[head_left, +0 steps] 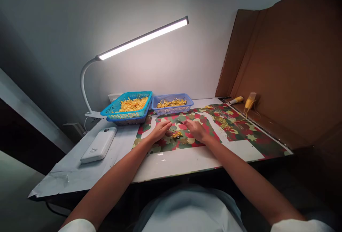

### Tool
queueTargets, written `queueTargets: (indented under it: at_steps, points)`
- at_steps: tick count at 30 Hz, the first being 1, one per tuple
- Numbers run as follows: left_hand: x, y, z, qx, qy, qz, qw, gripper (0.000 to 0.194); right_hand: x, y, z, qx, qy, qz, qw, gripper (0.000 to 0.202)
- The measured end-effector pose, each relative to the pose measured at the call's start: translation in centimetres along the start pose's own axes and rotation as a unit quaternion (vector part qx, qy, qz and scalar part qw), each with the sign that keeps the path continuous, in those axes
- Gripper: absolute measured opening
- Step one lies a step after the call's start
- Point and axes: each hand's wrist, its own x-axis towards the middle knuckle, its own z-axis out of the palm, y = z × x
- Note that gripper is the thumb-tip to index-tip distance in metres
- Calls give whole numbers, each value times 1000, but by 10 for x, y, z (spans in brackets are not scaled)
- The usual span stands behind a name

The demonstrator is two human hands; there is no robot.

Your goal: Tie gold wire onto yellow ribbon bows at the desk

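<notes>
My left hand is closed over the patterned mat, its fingers pinched round something too small to make out. Opposite it, my right hand grips a thin dark tool whose tip points left toward my left hand. Between the two hands, a small yellow piece with a thin dark strand lies on the red, green and cream mat. Behind the hands stand a turquoise basket of yellow pieces and a blue-violet basket with darker yellow pieces.
At the left lie a white power bank and the base of a lit lamp. Small greenish bits are scattered on the mat at the right. Two yellow-and-white bottles are beside the brown cardboard.
</notes>
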Motion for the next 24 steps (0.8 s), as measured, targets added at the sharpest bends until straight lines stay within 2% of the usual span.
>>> queueTargets:
  at_steps: [3,6,13,18,24]
  points:
    - [1,2,1,1,3,2,1000,39,4,2,-18,-181,-47,-19,982,48]
    - [2,5,2,7,11,-2,1000,39,9,4,-26,-256,-75,-31,963,48]
    - [2,7,4,15,18,-8,1000,38,16,5,-9,-249,-71,-79,963,53]
    - [3,6,5,21,18,-10,1000,37,20,4,-2,-220,-68,-74,970,54]
    - [3,6,5,17,18,-9,1000,37,22,3,0,-236,-91,-83,964,51]
